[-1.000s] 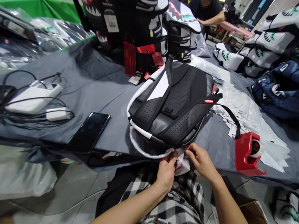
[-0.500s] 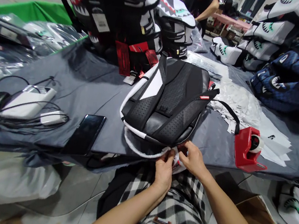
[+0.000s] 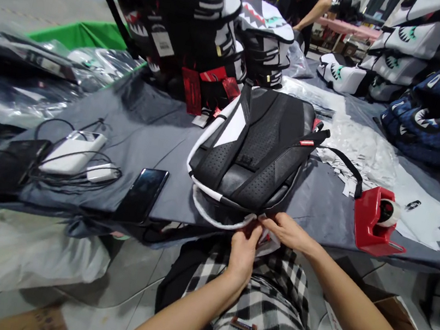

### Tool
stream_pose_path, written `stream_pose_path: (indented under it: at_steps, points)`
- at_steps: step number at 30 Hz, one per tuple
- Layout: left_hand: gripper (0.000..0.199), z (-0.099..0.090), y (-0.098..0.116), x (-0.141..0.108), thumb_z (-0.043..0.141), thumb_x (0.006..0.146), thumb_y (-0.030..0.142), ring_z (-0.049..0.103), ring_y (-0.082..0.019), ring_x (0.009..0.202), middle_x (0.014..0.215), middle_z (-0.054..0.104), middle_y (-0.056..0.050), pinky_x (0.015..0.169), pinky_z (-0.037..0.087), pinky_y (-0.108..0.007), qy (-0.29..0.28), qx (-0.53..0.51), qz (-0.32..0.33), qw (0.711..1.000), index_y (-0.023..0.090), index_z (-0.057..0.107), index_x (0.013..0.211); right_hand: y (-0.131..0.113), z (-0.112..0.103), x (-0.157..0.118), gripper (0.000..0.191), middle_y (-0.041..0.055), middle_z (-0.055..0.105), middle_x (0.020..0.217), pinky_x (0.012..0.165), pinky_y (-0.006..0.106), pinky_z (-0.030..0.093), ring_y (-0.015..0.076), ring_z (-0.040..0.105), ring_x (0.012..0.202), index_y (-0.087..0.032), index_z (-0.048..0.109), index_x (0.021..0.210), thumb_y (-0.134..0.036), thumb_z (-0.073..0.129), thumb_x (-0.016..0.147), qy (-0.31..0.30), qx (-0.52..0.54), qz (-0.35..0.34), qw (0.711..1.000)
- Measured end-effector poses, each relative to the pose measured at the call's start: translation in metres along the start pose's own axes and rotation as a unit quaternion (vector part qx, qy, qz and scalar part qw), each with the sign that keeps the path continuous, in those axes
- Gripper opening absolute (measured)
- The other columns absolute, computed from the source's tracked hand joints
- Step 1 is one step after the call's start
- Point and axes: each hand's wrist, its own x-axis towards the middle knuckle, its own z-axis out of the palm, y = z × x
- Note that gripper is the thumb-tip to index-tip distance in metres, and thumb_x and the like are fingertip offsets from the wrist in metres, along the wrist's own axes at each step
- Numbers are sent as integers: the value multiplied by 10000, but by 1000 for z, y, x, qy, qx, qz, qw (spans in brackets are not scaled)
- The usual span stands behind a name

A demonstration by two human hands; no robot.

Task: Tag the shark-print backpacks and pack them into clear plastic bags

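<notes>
A black and white backpack [image 3: 267,139] lies on the table with its straps and padded back facing up. From its near edge a pale, tube-like loop [image 3: 212,220] curves round to my hands. My left hand [image 3: 244,248], fingers bent and thumb up, pinches the end of this loop at the table's front edge. Against it my right hand [image 3: 286,231] is closed at the fingertips on the same spot. Crumpled clear plastic with red print [image 3: 268,245] hangs below the fingers. Exactly what each fingertip grips is partly hidden.
A red tape dispenser [image 3: 377,221] stands right, beside paper slips [image 3: 342,175]. On the left lie a phone [image 3: 143,192] and a white power bank [image 3: 75,151] with cables. Stacked backpacks [image 3: 185,11] rise behind; another person [image 3: 303,6] works beyond.
The camera view has shifted, moving the scene slightly right. My fingers have drawn closer together at the loop's end; the backpack stays in place.
</notes>
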Motion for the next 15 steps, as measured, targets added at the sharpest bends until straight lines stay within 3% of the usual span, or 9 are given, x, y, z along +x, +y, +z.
stream_pose_path:
  at_steps: [1, 3, 5, 7, 8, 10, 12, 15]
  points:
    - [331, -10, 3, -7, 680, 851, 427, 693, -231, 1053, 1086, 740, -90, 960, 529, -360, -27, 51, 22, 998, 175, 674, 1066, -1, -2, -5, 384, 2, 571, 744, 617, 227, 381, 133, 524, 692, -147, 646, 777, -456, 528, 972, 53, -79, -27, 995]
    - [199, -34, 10, -21, 603, 926, 342, 715, -199, 955, 1013, 747, -71, 872, 559, -323, -82, 173, 120, 974, 187, 664, 1034, -3, 0, -16, 312, 31, 615, 797, 644, 223, 389, 132, 566, 735, -163, 682, 858, -385, 517, 1003, 177, -217, -110, 954]
    - [134, -54, 19, -30, 584, 937, 215, 706, -180, 924, 980, 742, -51, 859, 556, -313, -114, 300, 295, 900, 206, 660, 1047, -3, 9, -24, 290, 20, 609, 714, 616, 227, 371, 116, 559, 669, -172, 713, 924, -315, 483, 1028, 236, -287, -213, 904]
    - [251, -65, 28, -30, 591, 916, 125, 682, -197, 998, 1029, 735, -58, 950, 524, -360, -115, 403, 468, 778, 209, 646, 1146, -3, 22, -27, 291, 4, 593, 640, 577, 243, 357, 114, 540, 603, -158, 715, 1079, -254, 443, 1042, 218, -325, -294, 872]
    - [323, -67, 33, -26, 598, 906, 105, 664, -216, 1054, 1076, 729, -73, 1006, 496, -396, -106, 443, 524, 720, 198, 622, 1214, -4, 28, -27, 304, 8, 605, 646, 569, 249, 359, 119, 549, 602, -142, 686, 1180, -233, 431, 1042, 198, -342, -308, 866]
    - [422, -65, 39, -16, 603, 902, 104, 628, -244, 1138, 1154, 707, -110, 1079, 442, -447, -80, 504, 568, 645, 156, 557, 1318, -7, 37, -23, 343, 37, 651, 704, 571, 254, 376, 135, 590, 644, -113, 614, 1308, -191, 427, 1031, 158, -370, -285, 870]
    - [436, -60, 40, -5, 583, 914, 114, 615, -249, 1155, 1178, 687, -140, 1093, 432, -452, -61, 536, 571, 619, 113, 519, 1346, -14, 39, -18, 361, 61, 685, 753, 573, 254, 389, 147, 628, 680, -114, 583, 1344, -166, 457, 1009, 116, -388, -236, 883]
    - [384, -56, 37, 8, 553, 925, 122, 631, -250, 1105, 1139, 683, -161, 1057, 454, -443, -48, 539, 578, 610, 86, 518, 1305, -30, 34, -11, 347, 76, 719, 769, 552, 257, 382, 169, 672, 686, -145, 601, 1315, -170, 500, 984, 59, -410, -169, 894]
